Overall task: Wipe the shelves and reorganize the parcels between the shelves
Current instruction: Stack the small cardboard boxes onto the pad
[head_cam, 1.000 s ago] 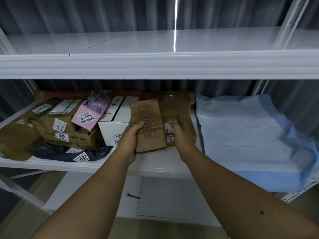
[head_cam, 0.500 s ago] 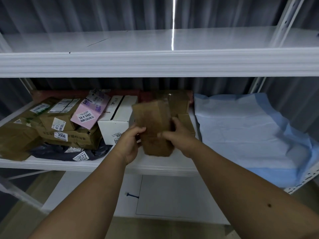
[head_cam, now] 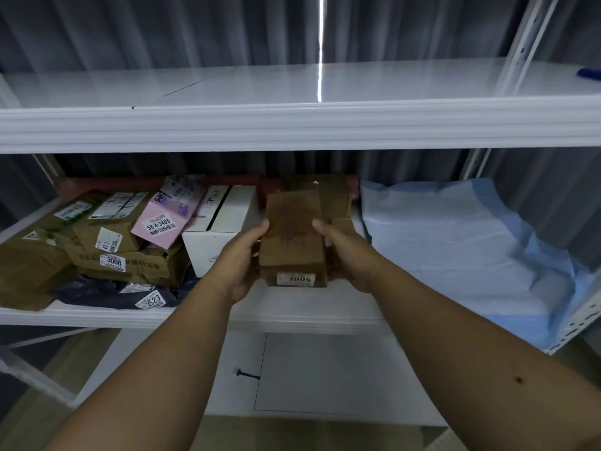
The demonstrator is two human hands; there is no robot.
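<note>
A small brown cardboard parcel (head_cam: 292, 239) with a white label on its near end is held between both hands over the middle shelf (head_cam: 292, 317). My left hand (head_cam: 239, 258) grips its left side, my right hand (head_cam: 348, 255) grips its right side. To the left lie a white box (head_cam: 218, 236), a pink parcel (head_cam: 166, 219), several brown labelled boxes (head_cam: 130, 262) and a dark bag (head_cam: 107, 292). Another brown box (head_cam: 331, 190) stands behind the held one. The upper shelf (head_cam: 292, 122) is bare and white.
A blue and white cloth sheet (head_cam: 455, 255) covers the right part of the middle shelf. A small blue object (head_cam: 589, 73) lies at the far right of the upper shelf. White uprights (head_cam: 520, 50) frame the rack, a grey curtain hangs behind, and a lower white shelf (head_cam: 325, 372) shows below.
Both hands have turned the brown parcel from tilted to lying flatter, its labelled end now facing me, and lifted it slightly toward the shelf middle.
</note>
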